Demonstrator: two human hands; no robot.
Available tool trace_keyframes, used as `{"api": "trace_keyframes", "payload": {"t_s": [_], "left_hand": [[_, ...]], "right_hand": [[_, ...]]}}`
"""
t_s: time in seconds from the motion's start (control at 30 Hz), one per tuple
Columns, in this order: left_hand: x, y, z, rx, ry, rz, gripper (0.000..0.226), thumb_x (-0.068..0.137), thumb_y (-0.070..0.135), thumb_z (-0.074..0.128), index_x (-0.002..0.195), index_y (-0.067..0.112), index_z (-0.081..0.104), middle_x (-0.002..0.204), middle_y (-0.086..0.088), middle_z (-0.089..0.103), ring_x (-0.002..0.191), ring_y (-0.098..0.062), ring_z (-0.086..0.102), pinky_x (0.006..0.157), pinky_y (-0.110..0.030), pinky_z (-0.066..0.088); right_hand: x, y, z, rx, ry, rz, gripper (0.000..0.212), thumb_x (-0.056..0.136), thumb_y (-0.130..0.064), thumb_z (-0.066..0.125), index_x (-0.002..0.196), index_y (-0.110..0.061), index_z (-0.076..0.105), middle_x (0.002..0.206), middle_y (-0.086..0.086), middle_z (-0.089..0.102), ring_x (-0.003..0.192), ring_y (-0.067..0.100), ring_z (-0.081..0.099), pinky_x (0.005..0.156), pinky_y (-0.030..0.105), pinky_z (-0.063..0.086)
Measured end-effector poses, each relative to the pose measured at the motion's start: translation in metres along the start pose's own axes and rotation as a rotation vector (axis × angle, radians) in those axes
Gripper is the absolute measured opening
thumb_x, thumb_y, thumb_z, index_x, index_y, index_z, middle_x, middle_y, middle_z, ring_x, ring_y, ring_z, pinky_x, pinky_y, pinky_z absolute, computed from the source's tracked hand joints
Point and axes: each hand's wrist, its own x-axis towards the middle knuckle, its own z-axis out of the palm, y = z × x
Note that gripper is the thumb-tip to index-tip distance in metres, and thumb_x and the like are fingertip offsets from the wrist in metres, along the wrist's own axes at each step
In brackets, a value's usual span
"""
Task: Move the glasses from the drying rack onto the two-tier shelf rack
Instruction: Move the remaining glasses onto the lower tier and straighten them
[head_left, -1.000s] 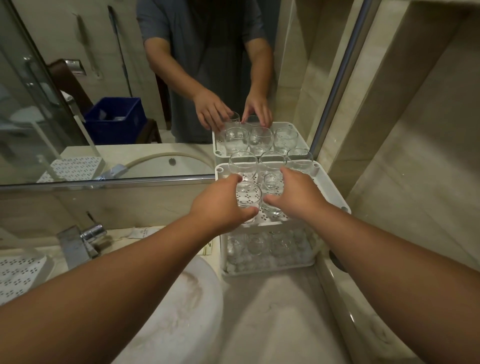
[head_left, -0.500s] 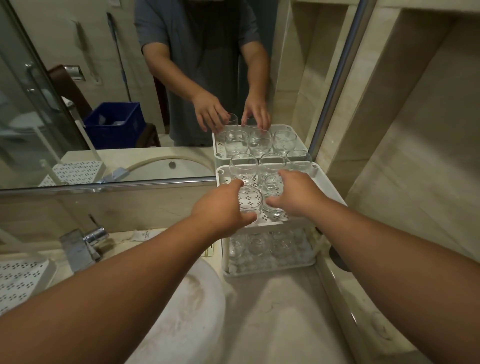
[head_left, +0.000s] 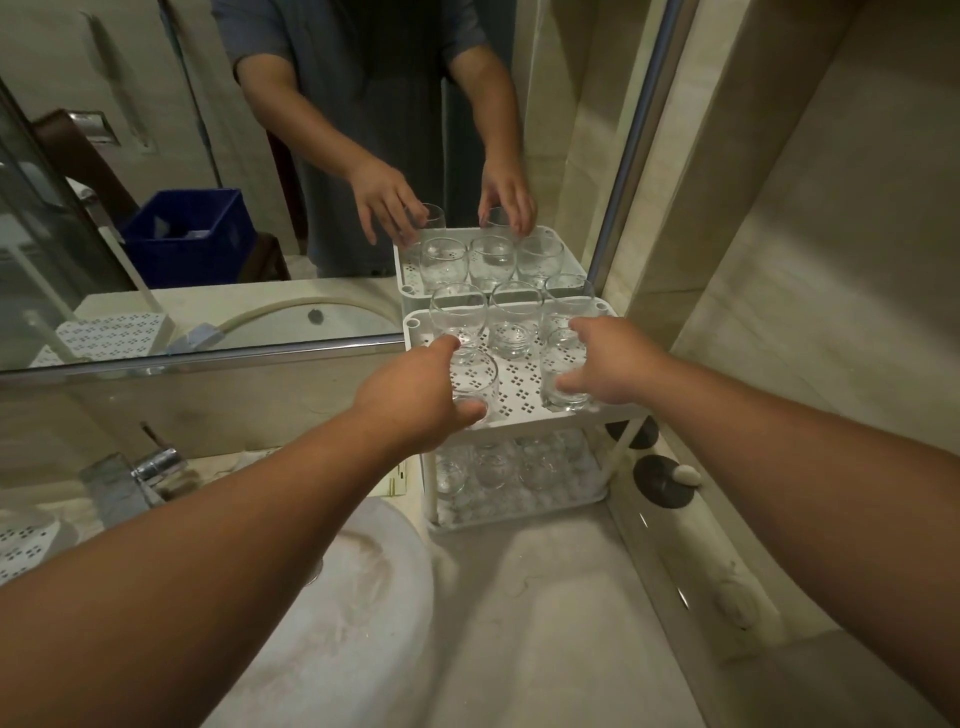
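Gleaming clear stemless glasses, perforated white shelf rack

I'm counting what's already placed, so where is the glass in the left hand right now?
The glass stands at the front left corner of the shelf rack's top tier, gripped by the left hand, just in front of the back-row glasses by the mirror.

Blue crate reflected in mirror; chrome faucet beside basin.

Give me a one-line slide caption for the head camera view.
Left hand and right hand each hold a glass on the shelf rack's top tier.
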Motion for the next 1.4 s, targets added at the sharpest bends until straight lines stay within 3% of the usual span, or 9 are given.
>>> {"api": "trace_keyframes", "payload": {"t_s": [0.83,1.07,1.13,1.2,1.3,1.4], "left_hand": [[-0.001,-0.002,-0.003,-0.012,-0.033,0.015,0.085,0.082,0.055,0.071,0.151,0.027,0.029,0.137,-0.004,0.059,0.114,-0.027,0.061,0.088,-0.042,0.055],[0.004,-0.004,-0.008,-0.058,-0.082,-0.014,0.085,0.077,0.057,0.075,0.146,0.031,0.032,0.138,0.000,0.058,0.090,-0.022,0.067,0.078,-0.041,0.059],[0.007,-0.007,-0.008,-0.103,-0.105,-0.002,0.091,0.073,0.060,0.077,0.146,0.033,0.031,0.144,0.000,0.054,0.100,-0.023,0.066,0.085,-0.039,0.057],[0.009,-0.011,-0.009,-0.218,-0.153,0.011,0.103,0.068,0.069,0.075,0.151,0.034,0.025,0.153,-0.003,0.045,0.124,-0.025,0.057,0.096,-0.037,0.049],[0.016,-0.014,-0.019,-0.428,-0.103,-0.014,0.098,0.073,0.084,0.052,0.153,0.040,0.017,0.162,-0.004,0.032,0.120,-0.018,0.058,0.095,-0.038,0.044],[0.044,-0.019,-0.027,-0.367,0.086,-0.053,0.080,0.086,0.063,0.059,0.153,0.036,0.024,0.157,-0.004,0.040,0.115,-0.015,0.059,0.090,-0.037,0.044]], "right_hand": [[-0.009,0.046,-0.021,-0.162,-0.051,0.087,0.094,0.077,-0.048,0.078,0.151,-0.012,0.032,0.150,0.008,0.045,0.133,0.028,0.045,0.101,0.033,0.040],[-0.004,0.043,-0.023,-0.178,-0.104,0.106,0.093,0.074,-0.047,0.080,0.147,-0.011,0.037,0.143,0.007,0.051,0.122,0.027,0.053,0.093,0.033,0.047],[-0.002,0.043,-0.026,-0.179,-0.138,0.104,0.098,0.071,-0.053,0.081,0.146,-0.012,0.035,0.143,0.007,0.050,0.122,0.026,0.052,0.094,0.035,0.048],[-0.001,0.042,-0.028,-0.169,-0.157,0.078,0.108,0.068,-0.063,0.078,0.151,-0.014,0.027,0.150,0.008,0.041,0.130,0.027,0.045,0.101,0.038,0.044],[0.001,0.035,-0.028,-0.102,0.011,-0.007,0.106,0.072,-0.065,0.072,0.154,-0.024,0.020,0.157,0.007,0.030,0.139,0.027,0.037,0.107,0.042,0.039],[0.011,0.018,-0.026,-0.074,0.148,-0.113,0.090,0.079,-0.058,0.071,0.151,-0.029,0.025,0.153,0.005,0.036,0.135,0.026,0.043,0.103,0.041,0.041]]}}
